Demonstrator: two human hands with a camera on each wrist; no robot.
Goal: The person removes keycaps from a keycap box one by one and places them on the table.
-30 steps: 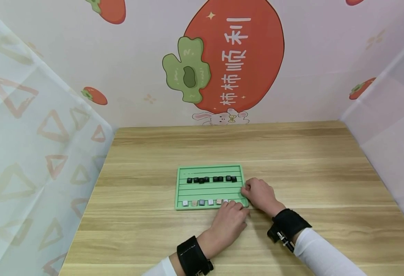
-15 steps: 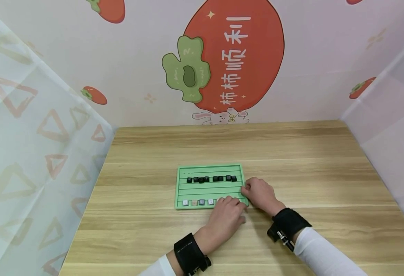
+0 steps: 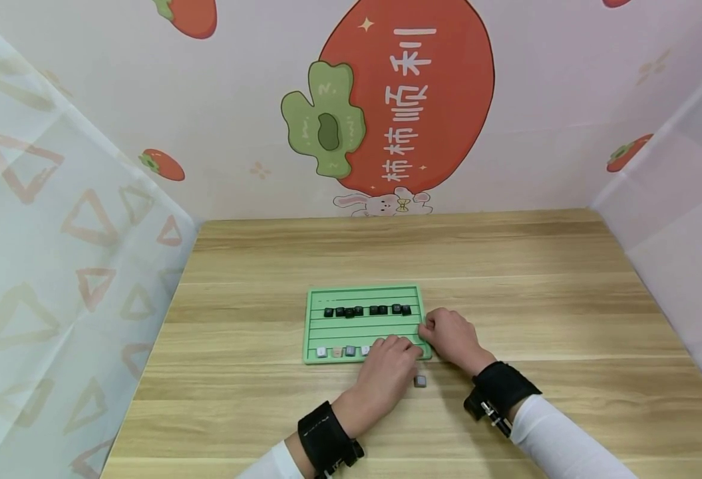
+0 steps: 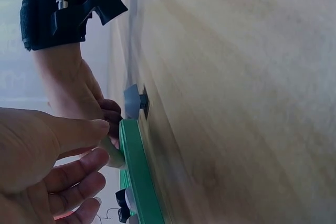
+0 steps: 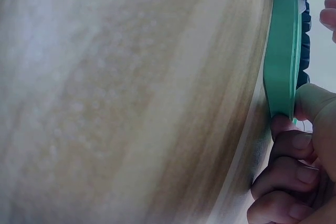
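Observation:
My right hand (image 3: 454,338) pinches the right edge of a flat green ridged board (image 3: 362,332); in the right wrist view the thumb (image 5: 314,100) lies on its top side and curled fingers sit at the edge. My left hand (image 3: 386,376) is over the board's near right part, covering some of it. In the left wrist view its thumb (image 4: 79,132) and fingers are loosely bent, with nothing seen between them. A small grey keycap (image 3: 420,381) is on the table just off the board's near right corner; its stem shows in the left wrist view.
Several black keycaps (image 3: 349,312) form a row across the board's upper part. Along its near edge stand light and grey keycaps (image 3: 350,350), partly hidden by the left hand. The wooden table (image 3: 255,399) is bounded by a printed backdrop (image 3: 237,133) behind and cloth at both sides.
My left hand has shifted left and a little forward over the board. The grey keycap has come into view on the table beside it. The right hand keeps its place.

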